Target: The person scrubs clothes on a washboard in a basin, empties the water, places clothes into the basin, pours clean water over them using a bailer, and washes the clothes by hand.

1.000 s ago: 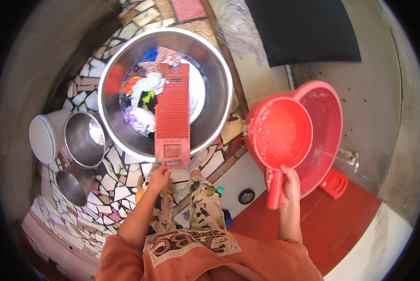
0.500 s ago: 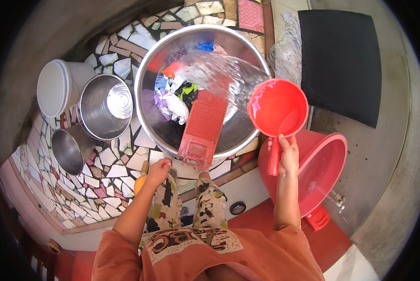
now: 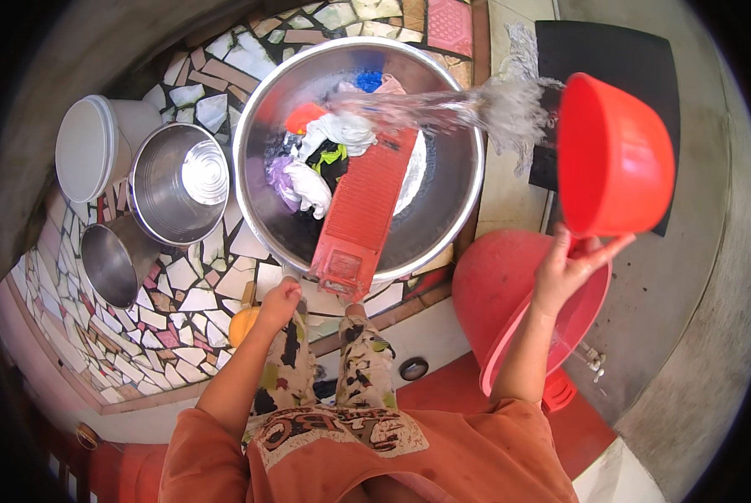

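Note:
My right hand (image 3: 570, 267) grips the short handle of a red plastic dipper (image 3: 623, 159), raised at the right and tipped on its side with its mouth turned left. A stream of water (image 3: 493, 109) flies from it toward a large steel basin (image 3: 241, 163). Wet clothes (image 3: 342, 134) in white, purple, blue, orange and black-green lie inside. A red ridged washboard (image 3: 363, 210) leans across the basin's near rim. My left hand (image 3: 282, 300) is closed with nothing visible in it, just outside that rim, left of the washboard's lower end.
At the left stand a white lidded bucket (image 3: 86, 151) and two steel pots (image 3: 178, 184) (image 3: 111, 264). A pink-red tub (image 3: 497, 281) sits tilted at the right, by a tap (image 3: 593, 359). Beyond lies a black mat (image 3: 618, 50). Broken-tile paving (image 3: 199, 298) surrounds the basin.
My right hand has swung the dipper up and to the right, tipping it from upright onto its side. Water flies across farther right than before. My left hand stays closed near the rim.

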{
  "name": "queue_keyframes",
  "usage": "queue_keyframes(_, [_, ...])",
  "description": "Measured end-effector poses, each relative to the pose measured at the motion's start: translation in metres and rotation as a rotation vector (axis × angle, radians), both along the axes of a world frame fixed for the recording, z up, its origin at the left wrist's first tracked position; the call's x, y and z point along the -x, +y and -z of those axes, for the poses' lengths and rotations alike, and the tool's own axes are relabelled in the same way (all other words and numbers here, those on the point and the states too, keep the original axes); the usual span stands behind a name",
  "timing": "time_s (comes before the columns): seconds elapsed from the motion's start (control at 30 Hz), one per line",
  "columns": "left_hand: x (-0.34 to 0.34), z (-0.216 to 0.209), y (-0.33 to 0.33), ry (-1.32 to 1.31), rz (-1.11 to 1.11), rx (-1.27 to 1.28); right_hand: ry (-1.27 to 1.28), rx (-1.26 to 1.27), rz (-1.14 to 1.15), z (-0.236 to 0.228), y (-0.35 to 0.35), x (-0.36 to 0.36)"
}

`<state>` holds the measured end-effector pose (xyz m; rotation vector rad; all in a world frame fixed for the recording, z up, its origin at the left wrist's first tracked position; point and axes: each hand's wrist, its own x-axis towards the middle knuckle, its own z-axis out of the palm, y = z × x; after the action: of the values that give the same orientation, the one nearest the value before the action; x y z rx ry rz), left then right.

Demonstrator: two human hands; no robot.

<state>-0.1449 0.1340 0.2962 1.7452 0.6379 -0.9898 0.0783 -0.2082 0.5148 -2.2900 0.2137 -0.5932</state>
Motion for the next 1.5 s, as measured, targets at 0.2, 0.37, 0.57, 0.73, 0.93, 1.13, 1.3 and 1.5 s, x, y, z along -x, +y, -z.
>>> queue_keyframes(0.2, [0.018,0.014,-0.019,-0.076,0.071,-0.046,-0.100,0.078,0.312,-0.028,-0.093,0.070])
queue_keyframes(0.37, [0.006,0.009,-0.058,-0.084,0.194,-0.014,0.244,-0.218,0.871,0.026,-0.258,0.242])
queue_keyframes(0.57, [0.008,0.005,-0.105,-0.008,0.317,0.041,0.692,-0.165,1.498,0.139,-0.372,0.428])
queue_keyframes(0.73, [0.023,0.001,-0.138,0.047,0.285,0.008,1.190,-0.017,1.280,0.188,-0.329,0.387])
queue_keyframes(0.93, [0.032,0.001,-0.199,0.109,0.395,0.030,0.771,-0.344,1.070,0.250,-0.327,0.348])
queue_keyframes(1.13, [0.040,-0.005,-0.223,0.088,0.452,0.030,0.386,-1.599,0.864,0.191,-0.306,0.315])
queue_keyframes(1.3, [0.036,-0.011,-0.217,0.044,0.455,0.041,0.338,-1.577,0.775,0.090,-0.282,0.310])
queue_keyframes(1.5, [0.022,-0.023,-0.196,0.049,0.414,0.018,0.449,-1.461,0.743,0.002,-0.252,0.298])
